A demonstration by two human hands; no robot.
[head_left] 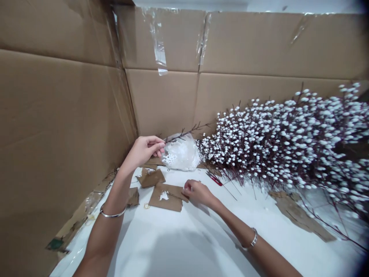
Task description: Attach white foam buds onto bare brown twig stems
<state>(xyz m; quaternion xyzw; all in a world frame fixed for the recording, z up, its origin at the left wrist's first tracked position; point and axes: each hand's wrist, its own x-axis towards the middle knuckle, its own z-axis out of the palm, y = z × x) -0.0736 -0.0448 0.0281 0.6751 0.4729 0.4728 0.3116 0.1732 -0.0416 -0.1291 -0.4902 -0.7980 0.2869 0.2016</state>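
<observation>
My left hand [149,149] pinches a bare brown twig [187,134], whose small side shoots point right over a clear plastic bag [187,156] with small white buds in it. Lower down, my right hand [197,192] has its fingers pressed together at the right edge of a cardboard piece [173,204]. A blob of white paste [164,195] lies on that cardboard. A thin dark line runs from near the paste towards my right fingertips; whatever they hold is too small to name.
Many dark stems with white buds [273,142] are heaped at the right. Red-handled snips [215,179] lie before them. Torn cardboard [151,177] and a yellowish rubber band [147,206] sit on the white table [184,246]. Tall cardboard walls [164,100] stand behind and left.
</observation>
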